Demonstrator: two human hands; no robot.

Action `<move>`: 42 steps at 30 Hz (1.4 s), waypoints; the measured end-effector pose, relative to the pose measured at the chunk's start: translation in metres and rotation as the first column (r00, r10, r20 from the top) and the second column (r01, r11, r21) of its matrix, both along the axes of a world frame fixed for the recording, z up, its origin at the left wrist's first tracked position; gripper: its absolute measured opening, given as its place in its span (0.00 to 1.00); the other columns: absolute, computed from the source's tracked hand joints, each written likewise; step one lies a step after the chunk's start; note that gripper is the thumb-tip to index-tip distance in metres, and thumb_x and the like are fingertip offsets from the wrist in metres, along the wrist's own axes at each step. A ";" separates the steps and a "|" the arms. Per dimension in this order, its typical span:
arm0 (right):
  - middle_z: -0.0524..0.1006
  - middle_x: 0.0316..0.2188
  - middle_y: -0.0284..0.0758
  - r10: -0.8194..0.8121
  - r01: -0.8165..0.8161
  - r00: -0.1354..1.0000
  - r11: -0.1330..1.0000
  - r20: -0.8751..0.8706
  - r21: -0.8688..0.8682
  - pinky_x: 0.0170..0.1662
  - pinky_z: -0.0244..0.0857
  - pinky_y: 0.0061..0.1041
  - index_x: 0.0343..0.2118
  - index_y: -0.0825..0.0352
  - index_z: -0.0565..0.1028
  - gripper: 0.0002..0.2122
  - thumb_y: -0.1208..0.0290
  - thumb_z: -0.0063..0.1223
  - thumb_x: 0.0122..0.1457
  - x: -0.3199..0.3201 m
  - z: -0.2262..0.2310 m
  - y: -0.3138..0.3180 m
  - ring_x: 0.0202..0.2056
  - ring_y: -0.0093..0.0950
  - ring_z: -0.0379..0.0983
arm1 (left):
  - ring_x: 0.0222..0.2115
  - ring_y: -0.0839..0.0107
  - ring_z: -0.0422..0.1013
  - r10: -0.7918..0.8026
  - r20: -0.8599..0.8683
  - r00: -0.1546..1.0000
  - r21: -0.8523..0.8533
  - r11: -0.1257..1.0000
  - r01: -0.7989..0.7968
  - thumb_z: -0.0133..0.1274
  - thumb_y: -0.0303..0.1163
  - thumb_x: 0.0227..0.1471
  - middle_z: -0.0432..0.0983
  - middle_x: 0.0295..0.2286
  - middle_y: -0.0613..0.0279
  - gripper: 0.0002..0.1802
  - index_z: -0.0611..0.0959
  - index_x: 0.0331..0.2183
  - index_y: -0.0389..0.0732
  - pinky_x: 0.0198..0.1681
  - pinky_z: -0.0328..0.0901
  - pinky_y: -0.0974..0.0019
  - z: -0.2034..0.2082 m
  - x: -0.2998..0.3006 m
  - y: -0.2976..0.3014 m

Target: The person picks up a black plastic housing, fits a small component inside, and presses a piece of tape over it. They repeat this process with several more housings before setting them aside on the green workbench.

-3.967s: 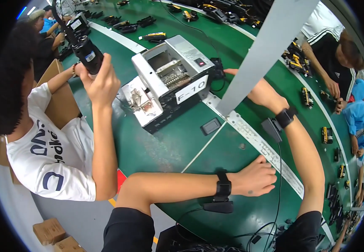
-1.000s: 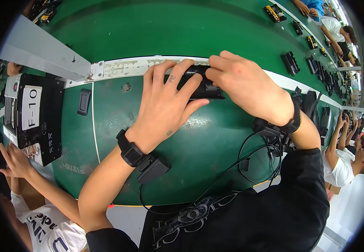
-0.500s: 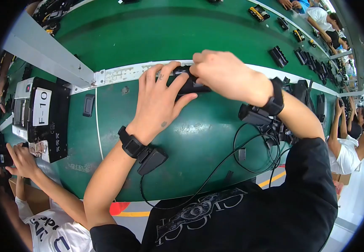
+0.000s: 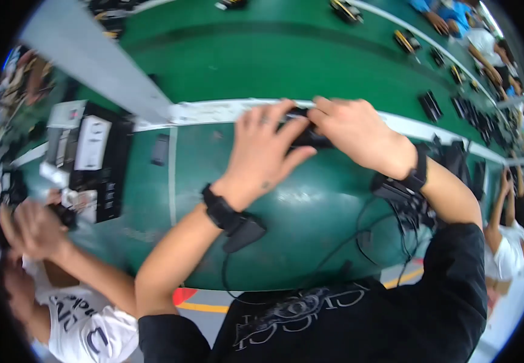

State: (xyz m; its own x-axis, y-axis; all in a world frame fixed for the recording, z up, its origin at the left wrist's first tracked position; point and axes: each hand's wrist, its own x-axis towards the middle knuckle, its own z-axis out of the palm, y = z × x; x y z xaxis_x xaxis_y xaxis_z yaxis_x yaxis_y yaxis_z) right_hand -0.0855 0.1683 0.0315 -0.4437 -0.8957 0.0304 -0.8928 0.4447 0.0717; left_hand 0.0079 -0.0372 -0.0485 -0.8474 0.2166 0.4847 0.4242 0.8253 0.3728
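Note:
An elongated black plastic part (image 4: 314, 138) lies by the white rail, between my two hands. My left hand (image 4: 262, 150) is over its left end, fingers partly bent around it, the thumb standing off to the near side. My right hand (image 4: 362, 133) is closed at the part's far right side; what its fingertips pinch is hidden. Both wrists wear black bands, and a black box (image 4: 245, 235) hangs at the left one. Motion blur hides the part's details.
At left stands a black case (image 4: 107, 163) with a white label; a small dark part (image 4: 160, 150) lies beside it. Cables (image 4: 359, 242) and black devices (image 4: 404, 196) sit at right. Beyond the rail (image 4: 225, 112), parts lie on a green belt (image 4: 243, 57). A co-worker's hand (image 4: 35, 230) is at far left.
The whole view has shifted, with the bench appearing farther right and slightly lower. Both my hands stay at the black part. The co-worker's hand at the left has moved and is blurred.

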 end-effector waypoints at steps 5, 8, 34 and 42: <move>0.78 0.39 0.41 -0.253 0.264 0.964 0.944 -0.081 0.198 0.42 0.75 0.44 0.35 0.65 0.79 0.08 0.68 0.65 0.60 -0.049 0.029 0.038 0.43 0.44 0.80 | 0.56 0.48 0.64 -0.021 0.033 0.999 0.243 0.970 0.013 0.64 0.43 0.59 0.70 0.56 0.49 0.30 0.78 0.60 0.44 0.60 0.58 0.43 0.003 0.007 0.007; 0.78 0.39 0.42 -0.343 0.373 0.924 0.906 -0.168 0.199 0.43 0.74 0.46 0.39 0.65 0.78 0.09 0.68 0.65 0.61 -0.096 0.035 0.049 0.44 0.46 0.80 | 0.56 0.49 0.64 -0.033 0.003 0.999 0.167 0.985 0.032 0.64 0.41 0.60 0.70 0.55 0.49 0.28 0.79 0.58 0.42 0.61 0.58 0.42 0.001 0.004 0.007; 0.83 0.38 0.35 0.248 -0.224 0.965 0.947 0.084 -0.229 0.38 0.76 0.42 0.45 0.56 0.79 0.08 0.67 0.62 0.63 -0.085 -0.010 -0.189 0.40 0.42 0.82 | 0.44 0.52 0.75 -0.144 0.099 0.985 0.254 0.960 0.115 0.62 0.28 0.54 0.77 0.48 0.52 0.09 0.85 0.39 0.44 0.52 0.66 0.50 0.000 0.009 0.002; 0.79 0.36 0.33 0.095 -0.053 0.978 0.975 0.187 -0.214 0.39 0.74 0.44 0.46 0.58 0.79 0.09 0.67 0.61 0.65 -0.040 0.011 -0.029 0.38 0.43 0.80 | 0.47 0.54 0.75 0.120 -0.115 0.986 0.326 0.942 -0.076 0.67 0.29 0.53 0.76 0.48 0.59 0.19 0.84 0.48 0.46 0.54 0.68 0.53 0.018 0.002 0.001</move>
